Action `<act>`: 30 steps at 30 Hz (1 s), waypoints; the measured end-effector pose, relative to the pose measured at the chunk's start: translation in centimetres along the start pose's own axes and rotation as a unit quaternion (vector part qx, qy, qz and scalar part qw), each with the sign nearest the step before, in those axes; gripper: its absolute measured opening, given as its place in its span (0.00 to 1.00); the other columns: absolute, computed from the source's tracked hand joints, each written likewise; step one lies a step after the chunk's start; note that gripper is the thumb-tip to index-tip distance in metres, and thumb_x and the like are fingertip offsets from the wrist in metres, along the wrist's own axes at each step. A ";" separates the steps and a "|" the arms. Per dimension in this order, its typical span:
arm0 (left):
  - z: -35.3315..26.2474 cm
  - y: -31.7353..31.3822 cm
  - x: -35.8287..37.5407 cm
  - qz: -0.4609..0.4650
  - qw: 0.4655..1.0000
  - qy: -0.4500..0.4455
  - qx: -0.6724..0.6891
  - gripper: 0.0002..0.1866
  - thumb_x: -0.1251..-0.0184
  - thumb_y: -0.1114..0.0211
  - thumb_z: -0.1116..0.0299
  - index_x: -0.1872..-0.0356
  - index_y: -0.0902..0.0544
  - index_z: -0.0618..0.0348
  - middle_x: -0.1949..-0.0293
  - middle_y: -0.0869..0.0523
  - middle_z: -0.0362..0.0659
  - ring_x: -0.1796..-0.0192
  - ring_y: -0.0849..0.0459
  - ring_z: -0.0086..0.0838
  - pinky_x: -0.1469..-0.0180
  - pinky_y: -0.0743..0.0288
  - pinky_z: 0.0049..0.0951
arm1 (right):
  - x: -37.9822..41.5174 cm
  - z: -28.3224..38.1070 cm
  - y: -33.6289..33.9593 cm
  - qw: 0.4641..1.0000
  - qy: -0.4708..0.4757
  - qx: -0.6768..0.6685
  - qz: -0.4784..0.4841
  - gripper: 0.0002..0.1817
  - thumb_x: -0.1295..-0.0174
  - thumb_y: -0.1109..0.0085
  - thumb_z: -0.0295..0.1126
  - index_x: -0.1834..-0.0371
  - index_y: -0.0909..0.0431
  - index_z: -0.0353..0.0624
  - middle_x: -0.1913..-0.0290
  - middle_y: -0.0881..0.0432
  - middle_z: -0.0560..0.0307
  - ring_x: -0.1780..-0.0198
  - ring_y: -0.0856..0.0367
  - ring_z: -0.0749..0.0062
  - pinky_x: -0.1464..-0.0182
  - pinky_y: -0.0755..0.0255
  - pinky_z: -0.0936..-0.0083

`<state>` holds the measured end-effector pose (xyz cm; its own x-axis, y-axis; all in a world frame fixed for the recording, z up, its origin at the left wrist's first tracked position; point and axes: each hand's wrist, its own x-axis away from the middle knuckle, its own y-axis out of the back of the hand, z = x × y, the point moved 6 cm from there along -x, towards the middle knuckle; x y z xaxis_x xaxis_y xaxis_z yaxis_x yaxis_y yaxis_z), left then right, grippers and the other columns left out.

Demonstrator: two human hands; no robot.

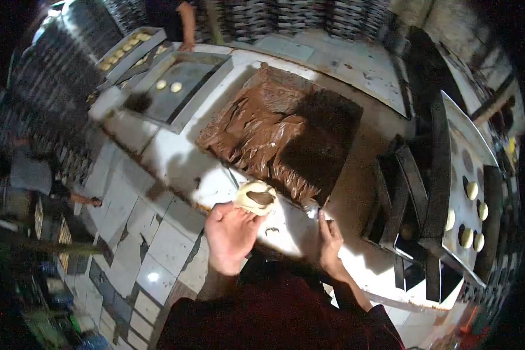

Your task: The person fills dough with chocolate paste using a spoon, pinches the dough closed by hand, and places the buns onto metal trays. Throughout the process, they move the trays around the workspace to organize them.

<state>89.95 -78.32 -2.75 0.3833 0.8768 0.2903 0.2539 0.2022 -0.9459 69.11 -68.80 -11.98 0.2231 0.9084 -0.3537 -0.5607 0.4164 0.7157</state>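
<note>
My left hand [232, 236] holds up a flattened round of dough [246, 204] by its lower edge. A dab of brown filling [260, 198] lies on the dough. My right hand [331, 244] is closed around the thin handle of a small metal tool [311, 209]. The tool's shiny end is at the near edge of a large slab of glossy brown paste [262, 128], and its exact shape is hard to make out. The paste spreads over the table in front of me, ridged on the left and in shadow on the right.
A metal tray [184, 87] with two dough balls stands at the far left. Behind it, another tray [135, 52] carries several pieces. Tilted trays [452, 157] at the right hold several dough balls [472, 190]. Another person's hand [186, 45] rests near the back left trays.
</note>
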 end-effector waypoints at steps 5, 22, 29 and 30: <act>4.7 -0.6 3.9 0.039 0.971 -0.128 -0.196 0.21 0.42 0.48 0.73 0.45 0.31 0.65 0.43 0.26 0.53 0.37 0.31 0.44 0.31 0.45 0.50 | 2.2 -3.7 -0.8 0.996 -0.053 -0.006 0.076 0.35 0.45 0.52 0.14 0.32 0.37 0.54 0.65 0.33 0.52 0.63 0.31 0.64 0.57 0.32 0.68; 15.6 10.9 15.8 -0.095 0.972 0.044 -0.211 0.30 0.38 0.47 0.82 0.37 0.44 0.45 0.55 0.24 0.48 0.61 0.20 0.36 0.67 0.20 0.33 | 9.3 8.3 10.2 0.911 0.206 -0.317 0.163 0.14 0.50 0.33 0.31 0.63 0.21 0.35 0.62 0.22 0.53 0.58 0.25 0.64 0.57 0.29 0.70; 20.7 11.2 23.3 -0.015 0.987 0.046 -0.154 0.14 0.36 0.49 0.78 0.49 0.28 0.62 0.55 0.23 0.40 0.54 0.24 0.26 0.54 0.28 0.22 | 19.1 7.9 14.1 0.969 0.106 -0.187 0.123 0.12 0.45 0.37 0.25 0.60 0.28 0.37 0.66 0.20 0.48 0.71 0.20 0.57 0.70 0.28 0.71; 21.3 10.2 24.4 -0.003 0.975 0.039 -0.219 0.15 0.35 0.49 0.78 0.47 0.29 0.62 0.54 0.23 0.40 0.52 0.24 0.25 0.51 0.28 0.23 | 19.5 8.5 15.6 0.962 0.095 -0.194 0.167 0.13 0.43 0.38 0.26 0.58 0.28 0.37 0.67 0.20 0.48 0.72 0.20 0.58 0.70 0.28 0.71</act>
<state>83.00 -45.55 -8.35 0.4429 0.8369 0.3216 0.6047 -0.0140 -0.7964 71.47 -44.28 -2.57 -0.1506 0.9502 -0.2729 -0.8394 0.0229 0.5430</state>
